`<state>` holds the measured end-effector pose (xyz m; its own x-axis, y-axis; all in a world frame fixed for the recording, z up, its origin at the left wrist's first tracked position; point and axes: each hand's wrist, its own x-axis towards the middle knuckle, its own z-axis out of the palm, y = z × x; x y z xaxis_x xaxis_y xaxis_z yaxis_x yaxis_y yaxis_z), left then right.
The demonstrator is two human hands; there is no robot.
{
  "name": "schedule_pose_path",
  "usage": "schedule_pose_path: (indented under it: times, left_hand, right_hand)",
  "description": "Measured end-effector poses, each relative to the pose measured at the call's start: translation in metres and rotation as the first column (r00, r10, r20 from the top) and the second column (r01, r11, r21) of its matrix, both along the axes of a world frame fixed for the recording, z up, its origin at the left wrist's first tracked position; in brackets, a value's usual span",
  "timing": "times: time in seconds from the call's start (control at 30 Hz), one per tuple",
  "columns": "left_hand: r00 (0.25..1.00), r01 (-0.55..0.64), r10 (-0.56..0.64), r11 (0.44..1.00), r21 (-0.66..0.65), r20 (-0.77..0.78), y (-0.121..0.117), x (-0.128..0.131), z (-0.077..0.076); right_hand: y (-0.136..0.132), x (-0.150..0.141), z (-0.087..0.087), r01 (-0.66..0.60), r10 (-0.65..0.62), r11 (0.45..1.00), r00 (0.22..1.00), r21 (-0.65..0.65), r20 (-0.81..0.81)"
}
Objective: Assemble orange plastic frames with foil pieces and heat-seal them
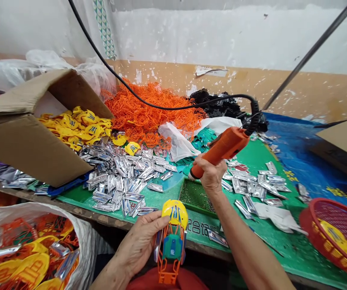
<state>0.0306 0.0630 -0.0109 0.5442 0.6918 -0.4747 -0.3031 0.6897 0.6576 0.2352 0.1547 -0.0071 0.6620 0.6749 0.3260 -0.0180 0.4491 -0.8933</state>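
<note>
My left hand [135, 243] grips a toy car body [176, 213] near the table's front edge. It has a yellow front piece, an orange lattice frame, a teal middle part and silver sides. In my right hand [212, 174] is an orange electric screwdriver [226, 146], tilted with its dark lower end to the left. A black cable [164, 108] runs from its top. That lower end is over the back of a shallow green tray [191, 207], apart from the car body. Small contents in the tray are too tiny to make out.
Silver strips [122, 177] lie scattered across the green tabletop. Behind are yellow pieces [85, 125] spilling from a cardboard box [19, 141], orange frames [149, 108], teal parts [205, 139] and black parts [218, 104]. A white sack [84, 233] stands front left; a red basket [308, 225] sits right.
</note>
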Motion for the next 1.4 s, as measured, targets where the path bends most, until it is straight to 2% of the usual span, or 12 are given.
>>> schedule_pose_path:
  times: [0.1, 0.23, 0.4, 0.53, 0.63, 0.77, 0.97, 1.17, 1.4]
  left_hand:
    - [0.999, -0.048, 0.048, 0.999, -0.011, 0.008, -0.001, 0.007, -0.001]
    - [0.997, -0.07, 0.07, 0.997, 0.015, 0.021, -0.001, 0.014, 0.001]
    - [0.992, -0.12, 0.119, 0.993, 0.024, 0.033, 0.0, 0.02, 0.003]
    - [0.99, -0.131, 0.131, 0.991, 0.004, 0.046, -0.001, 0.024, -0.001]
    - [0.988, -0.133, 0.134, 0.991, -0.014, 0.074, -0.002, 0.026, -0.004]
    - [0.984, -0.156, 0.16, 0.987, -0.05, 0.083, -0.004, 0.027, -0.004]
    - [0.985, -0.153, 0.156, 0.987, -0.039, 0.076, -0.005, 0.028, 0.0]
    - [0.986, -0.162, 0.162, 0.987, -0.021, 0.042, -0.006, 0.028, -0.002]
    - [0.985, -0.171, 0.171, 0.985, -0.025, 0.016, -0.007, 0.028, -0.001]
  right_hand:
    - [-0.002, 0.003, 0.008, -0.01, 0.011, 0.999, 1.0, 0.044, -0.018]
    - [-0.014, 0.004, 0.03, -0.029, 0.035, 0.993, 0.998, 0.111, -0.047]
    - [-0.051, -0.002, 0.062, -0.165, 0.187, 0.964, 0.978, 0.21, -0.091]
    - [-0.083, -0.011, 0.075, -0.274, 0.298, 0.938, 0.95, 0.213, -0.093]
    - [-0.097, -0.018, 0.076, -0.334, 0.362, 0.916, 0.927, 0.221, -0.099]
    - [-0.103, -0.027, 0.071, -0.389, 0.423, 0.889, 0.899, 0.24, -0.109]
    - [-0.104, -0.036, 0.071, -0.389, 0.406, 0.907, 0.909, 0.162, -0.09]
    - [-0.101, -0.039, 0.067, -0.418, 0.439, 0.89, 0.894, 0.181, -0.094]
    - [-0.102, -0.041, 0.063, -0.395, 0.409, 0.907, 0.909, 0.147, -0.077]
